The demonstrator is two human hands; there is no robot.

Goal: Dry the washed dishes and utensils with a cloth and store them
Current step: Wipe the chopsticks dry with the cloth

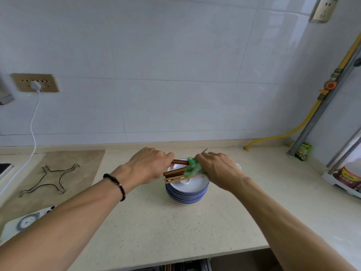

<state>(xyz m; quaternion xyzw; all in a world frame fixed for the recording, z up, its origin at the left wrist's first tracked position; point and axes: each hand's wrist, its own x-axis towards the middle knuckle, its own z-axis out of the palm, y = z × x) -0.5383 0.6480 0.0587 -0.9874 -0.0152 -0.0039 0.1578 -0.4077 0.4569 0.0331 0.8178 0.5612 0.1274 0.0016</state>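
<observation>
Chopsticks being wiped over stacked plates

Left hand (pixel 150 165) grips one end of the bundle of brown wooden chopsticks (pixel 176 171); right hand (pixel 218 169) pinches the crumpled green cloth (pixel 192 167) around their other end; bundle held just above the stack of white blue-rimmed plates (pixel 187 189) on the beige speckled tabletop (pixel 166 227); bent wire trivet (pixel 50 178) well apart at left; yellow hose (pixel 304 122) along the wall at right.

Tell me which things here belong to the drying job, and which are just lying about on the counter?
Part of the job:
- chopsticks, gripped by the left hand
- green cloth, wrapped round them by the right hand
- stack of plates beneath

Just lying about:
- wire trivet on a mat
- phone
- charger cable
- green packet
- yellow gas hose
</observation>
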